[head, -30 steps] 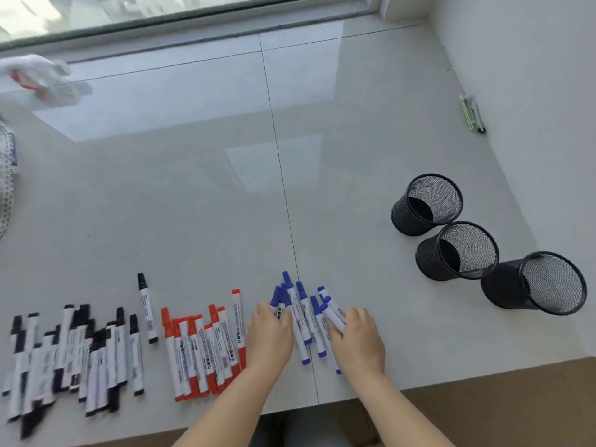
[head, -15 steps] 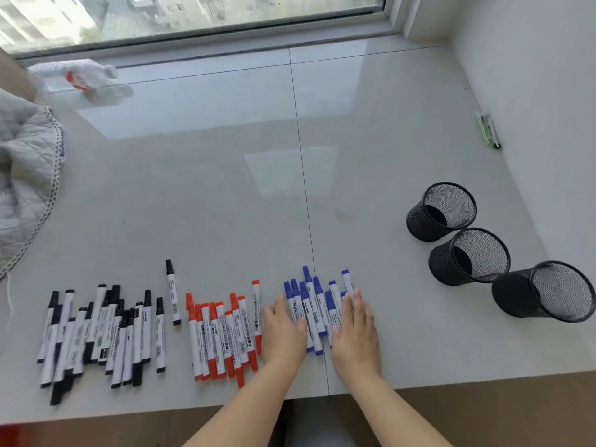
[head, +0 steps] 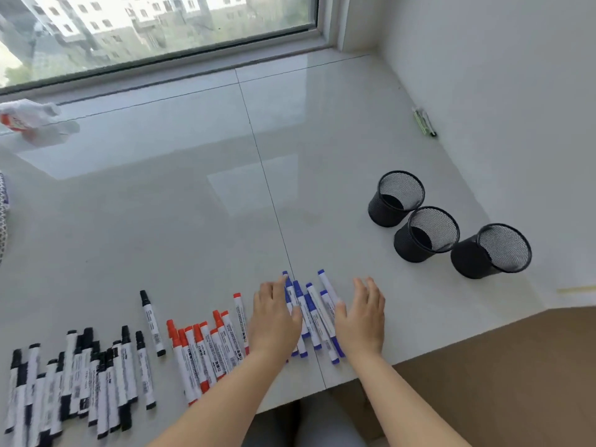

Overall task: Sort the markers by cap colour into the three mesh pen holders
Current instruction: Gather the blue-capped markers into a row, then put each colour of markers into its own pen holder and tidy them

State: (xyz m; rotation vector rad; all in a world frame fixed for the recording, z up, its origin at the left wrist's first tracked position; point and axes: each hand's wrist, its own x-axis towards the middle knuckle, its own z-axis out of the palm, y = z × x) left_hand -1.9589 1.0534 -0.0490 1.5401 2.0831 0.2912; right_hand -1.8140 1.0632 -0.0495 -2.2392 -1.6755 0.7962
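Note:
Several blue-capped markers [head: 314, 314] lie in a loose row near the front edge of the white ledge. My left hand [head: 275, 317] lies flat over the row's left side, fingers straight. My right hand [head: 361, 314] is flat at the row's right side, its thumb edge against the outermost marker. Several red-capped markers [head: 206, 350] lie to the left, and beyond them several black-capped markers [head: 71, 379]. Three black mesh pen holders stand at the right with nothing visible inside: the far holder [head: 397, 198], the middle holder [head: 427, 233] and the near holder [head: 493, 251].
One black-capped marker [head: 151, 322] lies apart between the black and red groups. A crumpled white wrapper [head: 32, 119] sits at the far left by the window. Two pens [head: 425, 121] lie against the right wall. The ledge's front edge [head: 451, 346] runs below the holders.
Both hands have spread apart and flattened, the right one sliding to the right edge of the blue markers. The blue markers are more fanned out. The camera has tilted up toward the window.

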